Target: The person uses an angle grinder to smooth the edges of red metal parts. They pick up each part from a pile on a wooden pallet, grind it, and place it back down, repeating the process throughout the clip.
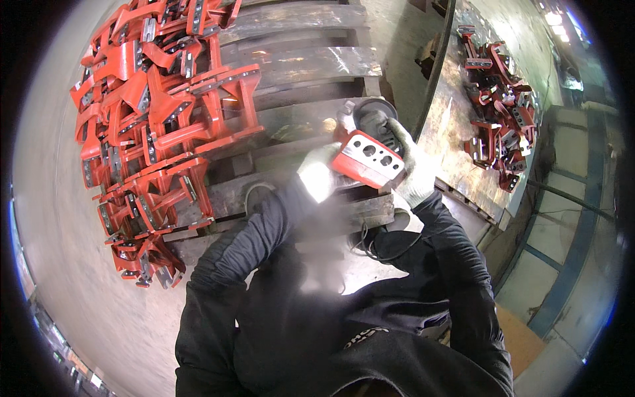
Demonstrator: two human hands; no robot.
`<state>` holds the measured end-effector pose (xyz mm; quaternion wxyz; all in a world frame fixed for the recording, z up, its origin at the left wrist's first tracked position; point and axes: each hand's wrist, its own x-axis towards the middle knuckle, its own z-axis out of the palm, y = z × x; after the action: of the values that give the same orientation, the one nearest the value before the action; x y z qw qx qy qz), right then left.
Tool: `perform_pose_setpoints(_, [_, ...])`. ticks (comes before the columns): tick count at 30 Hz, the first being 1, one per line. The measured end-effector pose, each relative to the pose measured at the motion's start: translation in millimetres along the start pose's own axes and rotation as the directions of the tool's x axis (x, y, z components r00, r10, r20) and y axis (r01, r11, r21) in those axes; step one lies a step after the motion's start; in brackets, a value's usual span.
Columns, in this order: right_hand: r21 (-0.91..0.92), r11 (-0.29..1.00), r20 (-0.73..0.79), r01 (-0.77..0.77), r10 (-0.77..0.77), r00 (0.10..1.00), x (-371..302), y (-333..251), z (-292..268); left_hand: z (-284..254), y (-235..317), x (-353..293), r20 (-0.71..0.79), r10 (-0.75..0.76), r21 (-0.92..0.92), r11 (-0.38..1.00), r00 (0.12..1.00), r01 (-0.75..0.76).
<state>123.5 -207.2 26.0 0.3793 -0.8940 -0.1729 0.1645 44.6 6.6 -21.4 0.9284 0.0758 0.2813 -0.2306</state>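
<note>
My left hand [319, 173], in a pale work glove, grips the near end of a red metal bracket [368, 157] with a bare grey face pierced by holes. My right hand [411, 169], also gloved, holds a dark angle grinder [372, 118] whose round disc guard sits just above the bracket. Both black sleeves come up from the lower edge. The bracket is held in the air over a dark wooden pallet [311, 63].
A large heap of red brackets [155, 126] covers the pallet's left part. A second, smaller pile of red brackets [499, 109] lies on a worn table at the right. A black cable [436, 66] runs along the table's edge. Grey concrete floor lies to the left.
</note>
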Motion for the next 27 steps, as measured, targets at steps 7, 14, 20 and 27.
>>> perform_pose_setpoints(7, [0.135, 0.985, 0.062, -0.109, 0.102, 0.993, -3, 1, -3, -2, 10, -10, 0.053, 0.066, 0.041, 0.997, 0.996, -0.068])
perform_pose_setpoints(14, [0.04, 0.999, -0.038, -0.01, 0.012, 0.999, -3, -7, 0, 5, 10, -14, 0.019, 0.052, -0.017, 0.999, 0.998, -0.052])
perform_pose_setpoints(20, [-0.164, 0.981, -0.024, 0.102, -0.107, 0.994, -2, -14, -3, 4, 10, -19, 0.051, 0.09, 0.043, 0.995, 0.995, -0.092])
perform_pose_setpoints(27, [-0.033, 0.998, -0.018, -0.049, 0.048, 0.999, -1, -4, -7, 7, 19, -14, -0.029, 0.116, -0.01, 0.993, 0.993, -0.117])
